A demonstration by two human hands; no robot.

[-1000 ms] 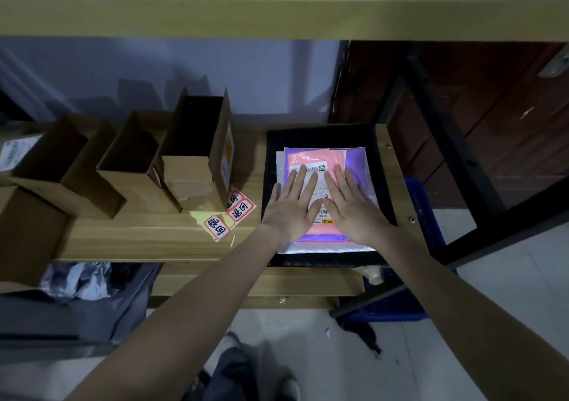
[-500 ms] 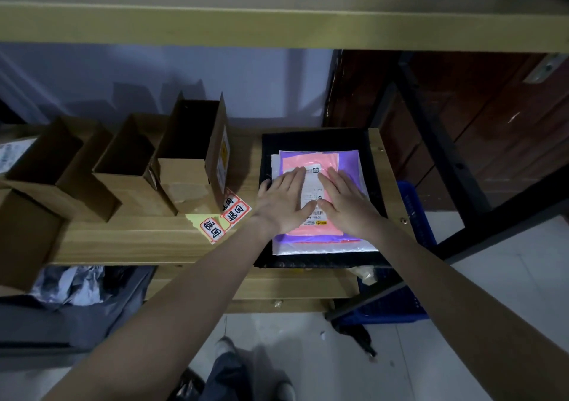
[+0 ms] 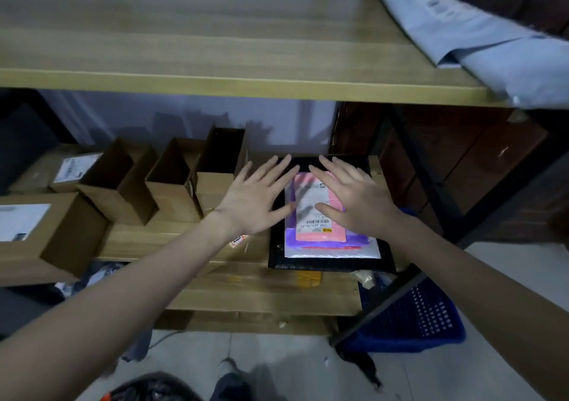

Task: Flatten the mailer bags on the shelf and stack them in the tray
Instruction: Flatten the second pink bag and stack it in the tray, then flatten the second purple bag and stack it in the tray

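Mailer bags are stacked flat in the black tray (image 3: 329, 265) on the lower shelf (image 3: 184, 240): a pink mailer bag (image 3: 320, 234) with a printed label on top, a purple one (image 3: 357, 239) beneath it, and a silver-white one (image 3: 332, 251) at the bottom. One more grey mailer bag (image 3: 480, 40) is seen crumpled on the upper shelf (image 3: 215, 49), well apart from the tray. That bag is judged to be next, and it should be spread on the board and pressed from the middle outward before being laid squarely on the pile. The left hand (image 3: 252, 200) and right hand (image 3: 354, 200) are held with fingers straight and spread wide above the stack; nothing is gripped, and whether the pile is touched cannot be told.
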